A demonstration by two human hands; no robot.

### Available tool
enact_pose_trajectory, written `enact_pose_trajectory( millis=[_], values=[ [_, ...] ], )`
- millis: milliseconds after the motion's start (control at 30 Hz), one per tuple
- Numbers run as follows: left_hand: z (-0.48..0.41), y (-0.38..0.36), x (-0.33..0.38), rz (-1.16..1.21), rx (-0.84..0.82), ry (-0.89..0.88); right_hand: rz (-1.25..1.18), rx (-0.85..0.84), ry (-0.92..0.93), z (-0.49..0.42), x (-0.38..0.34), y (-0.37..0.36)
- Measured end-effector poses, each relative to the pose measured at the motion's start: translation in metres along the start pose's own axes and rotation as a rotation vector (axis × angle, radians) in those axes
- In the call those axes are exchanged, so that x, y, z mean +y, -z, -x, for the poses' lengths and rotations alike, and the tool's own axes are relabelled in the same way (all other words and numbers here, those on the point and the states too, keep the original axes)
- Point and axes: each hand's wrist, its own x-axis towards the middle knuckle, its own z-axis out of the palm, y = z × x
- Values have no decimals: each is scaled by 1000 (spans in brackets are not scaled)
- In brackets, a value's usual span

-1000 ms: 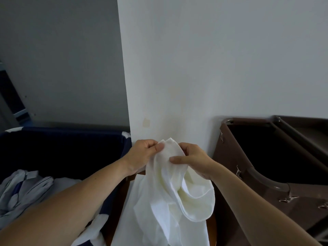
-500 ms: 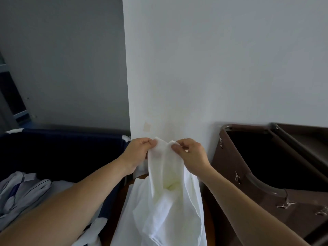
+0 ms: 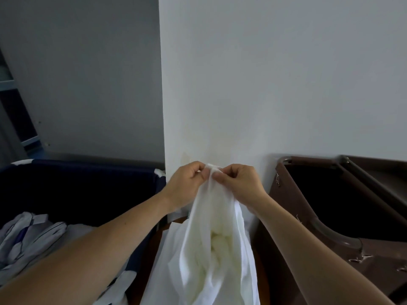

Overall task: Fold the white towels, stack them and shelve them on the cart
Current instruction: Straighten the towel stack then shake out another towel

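Note:
A white towel [image 3: 217, 243] hangs in front of me, bunched in loose vertical folds. My left hand [image 3: 187, 186] and my right hand [image 3: 240, 183] pinch its top edge side by side, close together, just before the white wall corner. The towel's lower part drapes down onto more white cloth [image 3: 163, 260] on a wooden surface below. The brown cart [image 3: 372, 256] stands to the right of my right arm, its dark bin open on top.
A dark blue laundry bin [image 3: 88, 172] sits at the left and holds striped white and blue linen [image 3: 28, 236]. A white wall corner [image 3: 161, 106] rises directly ahead. The brown cart's metal rails run along the far right.
My two hands have come together at the towel's top edge, so the open loop of cloth has closed into a narrow hanging bundle. The view has tilted slightly upward.

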Motion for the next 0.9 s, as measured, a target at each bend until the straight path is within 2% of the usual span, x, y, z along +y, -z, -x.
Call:
enact_pose_trajectory(
  millis=[233,367,500,633,767,900],
  values=[
    [-1,-1,-2,-39,-136,14,-50,-17,45,-1,-1,-2],
    [-3,-4,-3,-64,-155,-3,-73,-11,28,-4,1,1],
    [-4,-6,-3,-98,-272,-30,27,-104,55,-9,6,6],
    [-13,-1,0,-222,-227,-83,67,-108,33,-15,11,10],
    [-20,11,-2,-155,-195,-34,98,-126,-6,-14,27,12],
    [-33,16,12,23,-99,-4,232,-41,28,-14,33,12]
  ],
)
